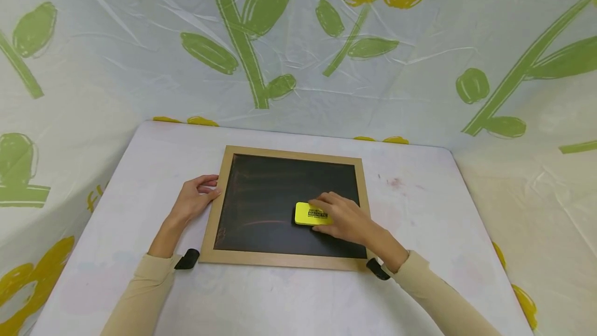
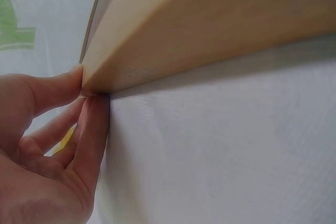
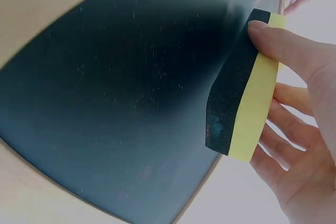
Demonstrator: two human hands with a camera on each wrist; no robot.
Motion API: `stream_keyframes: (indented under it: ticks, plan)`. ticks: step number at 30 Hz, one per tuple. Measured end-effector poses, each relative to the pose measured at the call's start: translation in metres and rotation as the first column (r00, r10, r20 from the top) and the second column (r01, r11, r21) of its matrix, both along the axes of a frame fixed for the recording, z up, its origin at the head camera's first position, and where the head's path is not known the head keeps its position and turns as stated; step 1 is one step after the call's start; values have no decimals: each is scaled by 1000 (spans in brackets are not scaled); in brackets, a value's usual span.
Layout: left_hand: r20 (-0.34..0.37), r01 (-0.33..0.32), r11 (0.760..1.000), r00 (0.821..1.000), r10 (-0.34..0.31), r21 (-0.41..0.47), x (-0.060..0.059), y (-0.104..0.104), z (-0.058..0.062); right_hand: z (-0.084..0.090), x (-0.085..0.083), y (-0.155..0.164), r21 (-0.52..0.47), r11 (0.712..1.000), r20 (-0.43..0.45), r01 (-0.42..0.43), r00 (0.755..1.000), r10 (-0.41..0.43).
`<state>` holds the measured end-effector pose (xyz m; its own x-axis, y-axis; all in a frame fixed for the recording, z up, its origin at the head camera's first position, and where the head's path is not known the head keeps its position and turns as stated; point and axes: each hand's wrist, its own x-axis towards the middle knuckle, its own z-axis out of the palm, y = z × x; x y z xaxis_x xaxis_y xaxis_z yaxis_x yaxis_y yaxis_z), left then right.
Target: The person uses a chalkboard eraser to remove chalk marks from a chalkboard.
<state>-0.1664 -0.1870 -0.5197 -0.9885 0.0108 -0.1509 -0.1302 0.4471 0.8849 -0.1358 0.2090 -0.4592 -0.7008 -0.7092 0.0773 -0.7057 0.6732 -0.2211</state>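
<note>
Left hand (image 1: 196,198), fingers straight, presses the left edge of the wood-framed black rectangular chalkboard (image 1: 261,206) lying flat on the white table (image 1: 420,211). Right hand (image 1: 345,219) grips the yellow foam eraser (image 1: 310,214) with its dark pad against the slate.

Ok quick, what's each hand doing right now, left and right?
Left hand: open, fingers resting against the chalkboard frame's left edge.
Right hand: gripping the yellow eraser on the board.
</note>
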Motion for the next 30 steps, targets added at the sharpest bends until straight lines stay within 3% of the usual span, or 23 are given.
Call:
stream_keyframes:
  ticks: [16,30]
  plan:
    - [7,-1,1000,1000,1,7,0,1,0,-6,11,-7,-8,999,-5,-39,999,39]
    - [3,3,1000,1000,-3,12,-1,0,1,-6,8,-20,15,997,-43,-77,996,77]
